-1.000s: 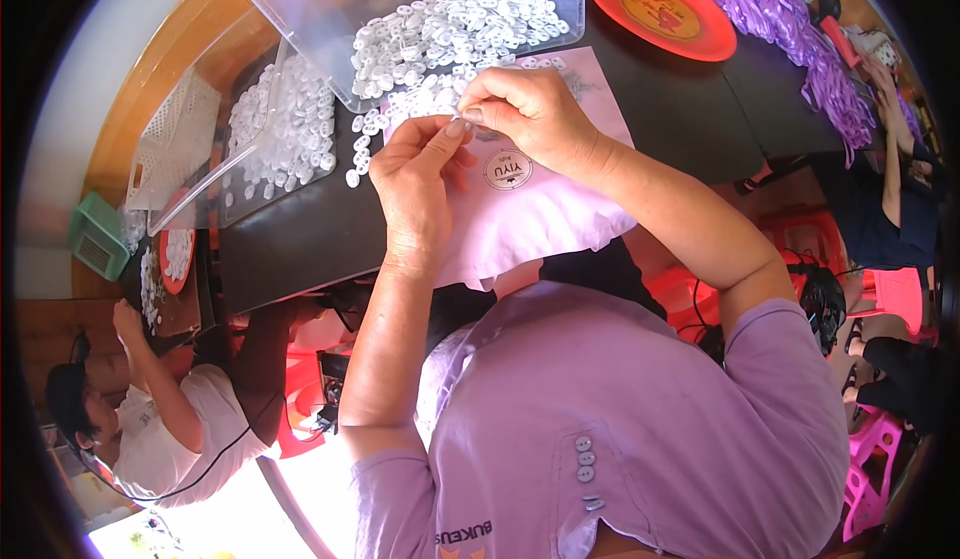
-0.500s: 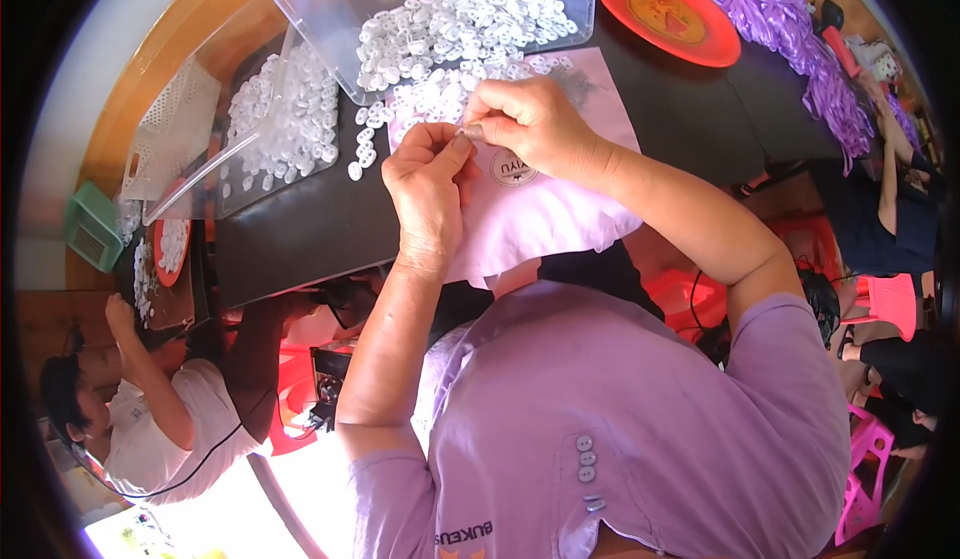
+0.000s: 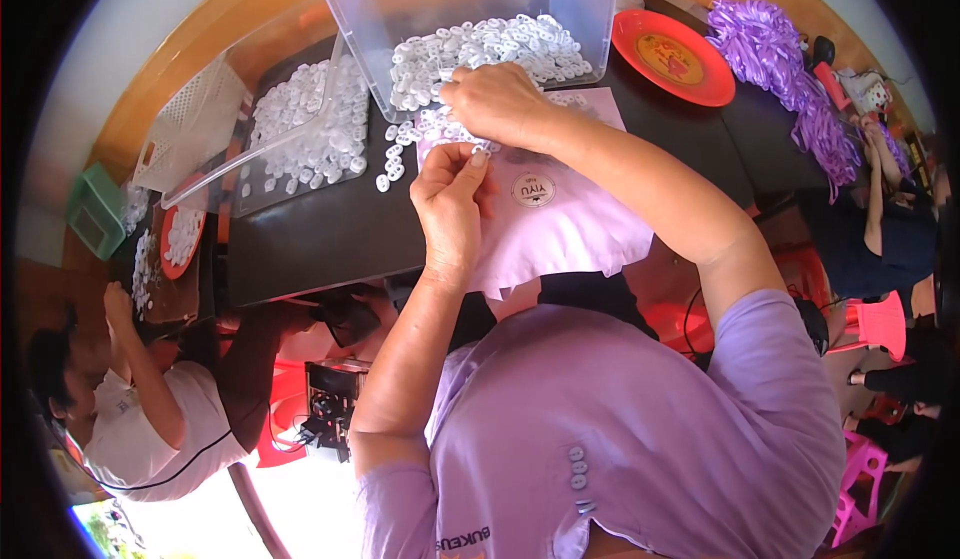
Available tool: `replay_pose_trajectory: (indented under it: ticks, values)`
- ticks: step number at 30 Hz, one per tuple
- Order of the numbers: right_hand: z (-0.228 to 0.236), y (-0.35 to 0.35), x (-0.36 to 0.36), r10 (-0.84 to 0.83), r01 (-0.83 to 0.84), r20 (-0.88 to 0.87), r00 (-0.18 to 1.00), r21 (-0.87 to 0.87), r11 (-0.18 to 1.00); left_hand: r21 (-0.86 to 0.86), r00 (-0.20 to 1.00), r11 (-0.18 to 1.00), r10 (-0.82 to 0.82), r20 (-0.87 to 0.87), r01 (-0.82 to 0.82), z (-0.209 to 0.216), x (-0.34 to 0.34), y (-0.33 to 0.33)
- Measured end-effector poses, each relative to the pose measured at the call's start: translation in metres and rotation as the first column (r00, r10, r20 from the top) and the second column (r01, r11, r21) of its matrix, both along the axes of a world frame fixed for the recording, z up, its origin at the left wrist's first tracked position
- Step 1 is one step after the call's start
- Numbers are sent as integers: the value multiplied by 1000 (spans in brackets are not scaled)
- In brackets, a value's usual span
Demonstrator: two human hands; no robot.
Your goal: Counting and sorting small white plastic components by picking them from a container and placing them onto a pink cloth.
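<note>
My left hand (image 3: pixel 450 199) is closed in a pinch, thumb against the forefinger, over the near edge of a heap of small white oval plastic pieces (image 3: pixel 435 124). What it pinches is too small to make out. My right hand (image 3: pixel 500 104) is held palm down above the same heap, at the mouth of a clear plastic box (image 3: pixel 350 49). Its fingers are curled, and their tips are partly hidden, so anything between them cannot be made out. Under both hands a pink cloth (image 3: pixel 570 224) with a round printed mark hangs over the table edge.
More white pieces (image 3: pixel 490 49) fill the box, and a clear tray (image 3: pixel 275 194) at the left holds another pile. A red round plate (image 3: pixel 715 64) lies at the right, with purple ribbon strips (image 3: pixel 755 39) beyond. Co-workers sit left and right of the dark table (image 3: pixel 300 259).
My hands have parted. The right hand has moved up and left to the heap at the box; the left hand has stayed low, still pinching. The view has shifted slightly.
</note>
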State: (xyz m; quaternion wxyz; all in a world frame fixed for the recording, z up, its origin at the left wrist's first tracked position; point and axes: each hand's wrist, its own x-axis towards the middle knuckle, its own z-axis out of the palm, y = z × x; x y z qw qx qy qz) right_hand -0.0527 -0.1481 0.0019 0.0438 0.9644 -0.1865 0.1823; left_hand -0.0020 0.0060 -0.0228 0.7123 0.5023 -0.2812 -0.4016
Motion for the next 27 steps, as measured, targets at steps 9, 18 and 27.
replay_pose_trajectory:
  ticks: [9, 18, 27]
  values:
    - [-6, -3, -5, 76, -85, 57, 996, 195, 977, -35, 999, 999, 2, -39, -3, -1, 1, 0]
    - [27, 20, -40, 14, -299, 436, 900, 592, 749, -226, 957, 966, 61, -283, -129, 4, 19, 1]
    - [8, 68, -44, -99, -445, 534, 839, 781, 438, -241, 890, 958, 28, -456, -154, 27, 18, -31]
